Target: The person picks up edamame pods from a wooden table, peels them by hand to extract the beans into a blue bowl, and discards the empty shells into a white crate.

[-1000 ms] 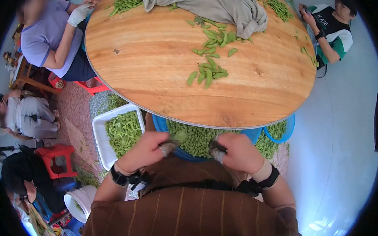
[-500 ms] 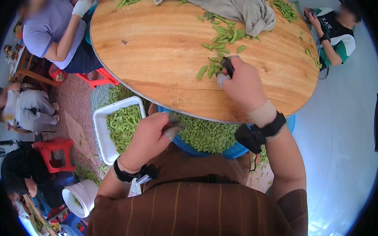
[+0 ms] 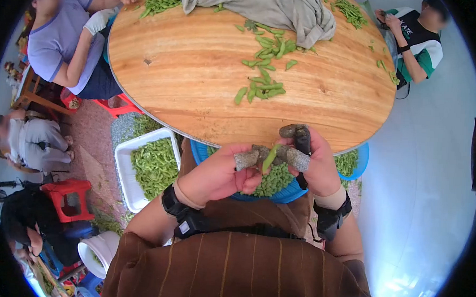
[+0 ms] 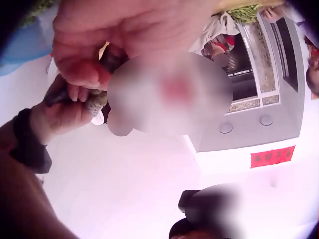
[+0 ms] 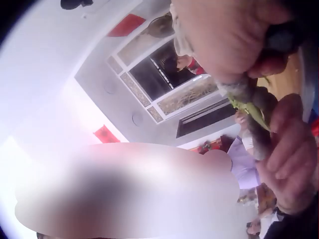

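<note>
Head view — slim, curved green pod (image 3: 270, 158) in the rough, grey-wrapped pinch of left hand (image 3: 222, 171) and right hand (image 3: 319, 165).

The left hand (image 3: 218, 171) and the right hand (image 3: 321, 165) meet above a blue basin (image 3: 294, 194), pinching one green pod (image 3: 270, 158) between them (grey wraps (image 3: 246, 160) cover several of the fingers). In the basin lies a heap of small green beans (image 3: 271, 183). A white tray (image 3: 122, 162), filled with loose pods (image 3: 155, 169), stands to the left of it. Scattered pods (image 3: 262, 89) lie on the wooden table (image 3: 166, 87), with a crumpled grey cloth (image 3: 275, 15) farther back. Someone in a purple shirt (image 3: 65, 35) is at the table's left side, someone in a black, white and green top (image 3: 410, 26) at its right. A red stool (image 3: 68, 190) and a white bucket (image 3: 105, 246) stand at the left.
</note>
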A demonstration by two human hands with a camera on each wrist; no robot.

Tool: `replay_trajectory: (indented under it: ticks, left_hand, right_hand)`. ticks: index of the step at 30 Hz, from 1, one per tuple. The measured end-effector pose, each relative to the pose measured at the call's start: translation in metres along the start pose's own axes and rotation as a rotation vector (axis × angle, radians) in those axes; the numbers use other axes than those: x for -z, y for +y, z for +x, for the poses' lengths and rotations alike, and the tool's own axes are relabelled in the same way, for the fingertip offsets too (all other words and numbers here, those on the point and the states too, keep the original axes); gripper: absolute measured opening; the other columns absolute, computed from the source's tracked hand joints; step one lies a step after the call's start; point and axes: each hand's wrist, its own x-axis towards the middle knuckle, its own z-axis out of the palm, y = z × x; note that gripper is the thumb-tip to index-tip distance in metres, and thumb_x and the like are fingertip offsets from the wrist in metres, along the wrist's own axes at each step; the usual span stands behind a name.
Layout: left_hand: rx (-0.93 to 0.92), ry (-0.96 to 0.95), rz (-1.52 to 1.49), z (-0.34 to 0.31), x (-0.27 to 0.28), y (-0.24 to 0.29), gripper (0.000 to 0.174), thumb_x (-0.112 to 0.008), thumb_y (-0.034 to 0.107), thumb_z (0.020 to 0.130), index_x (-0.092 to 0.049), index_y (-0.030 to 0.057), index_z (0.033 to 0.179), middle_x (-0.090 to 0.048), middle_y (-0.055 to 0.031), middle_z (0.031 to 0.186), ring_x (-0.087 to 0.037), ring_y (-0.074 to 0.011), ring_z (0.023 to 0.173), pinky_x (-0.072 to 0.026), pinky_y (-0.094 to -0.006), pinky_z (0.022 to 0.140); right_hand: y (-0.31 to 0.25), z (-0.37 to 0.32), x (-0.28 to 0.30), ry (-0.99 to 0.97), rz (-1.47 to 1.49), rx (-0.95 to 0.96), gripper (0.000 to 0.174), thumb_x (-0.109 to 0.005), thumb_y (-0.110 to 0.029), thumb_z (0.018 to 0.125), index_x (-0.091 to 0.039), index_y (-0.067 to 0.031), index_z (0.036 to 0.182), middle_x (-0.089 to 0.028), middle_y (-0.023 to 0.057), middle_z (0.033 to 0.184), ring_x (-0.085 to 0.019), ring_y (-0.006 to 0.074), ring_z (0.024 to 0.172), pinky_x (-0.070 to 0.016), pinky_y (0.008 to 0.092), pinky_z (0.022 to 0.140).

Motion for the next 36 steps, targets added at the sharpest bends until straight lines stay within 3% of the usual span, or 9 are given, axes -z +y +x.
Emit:
replay_trajectory:
  ticks: [5, 10, 12, 15, 26, 28, 32, 34, 36]
  left_hand:
    - [0.138, -0.133, -0.236, -0.005, -0.001, 0.0, 0.026, -0.057, 0.023, 0.091, -0.054, 0.0026, 0.107, -0.057, -0.0074, 0.086, -0.051, -0.0152, 0.059, -0.0376, -0.0244, 0.05]
    - [-0.117, 0.287, 0.43, 0.0, -0.002, 0.001, 0.016, -0.055, 0.014, 0.092, -0.055, 0.0028, 0.103, -0.059, -0.0048, 0.079, -0.051, -0.0112, 0.056, -0.0389, -0.0216, 0.048]
    - [-0.168, 0.28, 0.496, 0.003, 0.0, -0.004, 0.013, -0.054, 0.01, 0.091, -0.055, 0.0033, 0.102, -0.059, -0.0036, 0.076, -0.051, -0.0096, 0.056, -0.0394, -0.021, 0.049]
    - [-0.222, 0.3, 0.609, 0.006, -0.003, -0.009, 0.011, -0.053, 0.004, 0.09, -0.056, 0.0038, 0.1, -0.059, -0.002, 0.075, -0.051, -0.0076, 0.057, -0.0407, -0.0204, 0.05]
    - [-0.428, 0.343, 1.077, 0.006, 0.004, -0.02, 0.013, -0.055, -0.001, 0.086, -0.057, 0.0019, 0.099, -0.059, -0.001, 0.073, -0.053, -0.0062, 0.06, -0.0426, -0.0208, 0.052]
    - [-0.694, 0.376, 1.593, 0.005, 0.001, -0.016, 0.013, -0.058, 0.001, 0.078, -0.057, -0.0006, 0.091, -0.059, -0.0093, 0.071, -0.056, -0.0156, 0.06, -0.0458, -0.0313, 0.054]
    - [-0.722, 0.234, 1.409, 0.001, 0.0, -0.016, 0.008, -0.057, 0.005, 0.083, -0.056, 0.0008, 0.09, -0.057, -0.006, 0.068, -0.055, -0.0151, 0.057, -0.0444, -0.0298, 0.051]
    - [-0.054, 0.044, 0.413, -0.006, -0.004, -0.004, 0.007, -0.056, 0.005, 0.087, -0.057, 0.0032, 0.093, -0.057, -0.0034, 0.071, -0.055, -0.0121, 0.057, -0.0433, -0.0252, 0.05]
    - [-0.017, -0.055, 0.272, -0.004, 0.005, -0.002, 0.007, -0.055, 0.005, 0.088, -0.057, 0.004, 0.094, -0.058, -0.002, 0.072, -0.054, -0.0097, 0.057, -0.0426, -0.0237, 0.05]
  right_hand:
    - [-0.001, 0.002, -0.004, -0.039, 0.032, -0.008, 0.032, -0.061, -0.01, 0.086, -0.053, -0.0027, 0.115, -0.06, 0.002, 0.089, -0.047, 0.0053, 0.057, -0.0369, 0.019, 0.049]
    - [0.007, -0.007, -0.001, -0.027, -0.429, 0.117, 0.033, -0.055, -0.012, 0.089, -0.051, -0.0009, 0.119, -0.06, 0.0019, 0.085, -0.049, 0.0072, 0.06, -0.0395, 0.0211, 0.053]
    - [-0.005, -0.014, -0.005, -0.123, -0.541, 0.176, 0.035, -0.051, -0.003, 0.084, -0.049, 0.0002, 0.119, -0.063, 0.0122, 0.081, -0.062, 0.0244, 0.077, -0.048, 0.0344, 0.071]
    - [-0.003, -0.013, -0.003, -0.2, -0.61, 0.216, 0.037, -0.05, -0.001, 0.081, -0.048, -0.0006, 0.119, -0.063, 0.0124, 0.081, -0.063, 0.026, 0.078, -0.0475, 0.0327, 0.071]
    - [-0.002, -0.015, -0.006, -0.192, -0.39, 0.014, 0.038, -0.048, -0.002, 0.083, -0.046, -0.003, 0.121, -0.06, 0.0049, 0.076, -0.057, 0.0155, 0.068, -0.0461, 0.0293, 0.062]
    - [-0.001, -0.015, -0.002, -0.198, -0.373, -0.019, 0.035, -0.048, -0.004, 0.086, -0.046, -0.0047, 0.12, -0.059, 0.0036, 0.076, -0.055, 0.0136, 0.063, -0.0447, 0.0271, 0.057]
    - [-0.009, -0.019, 0.006, -0.317, 0.257, -0.388, 0.022, -0.044, -0.013, 0.094, -0.048, -0.0096, 0.115, -0.051, -0.0015, 0.074, -0.039, 0.0049, 0.05, -0.0313, 0.0189, 0.043]
    - [-0.009, -0.021, 0.008, -0.336, 0.377, -0.446, 0.02, -0.042, -0.016, 0.096, -0.048, -0.0106, 0.114, -0.048, -0.0028, 0.073, -0.033, 0.0027, 0.048, -0.027, 0.0169, 0.041]
    - [-0.004, -0.021, 0.01, -0.411, 0.621, -0.55, 0.02, -0.04, -0.015, 0.096, -0.047, -0.0106, 0.115, -0.047, -0.0027, 0.073, -0.033, 0.0028, 0.048, -0.0288, 0.0171, 0.041]
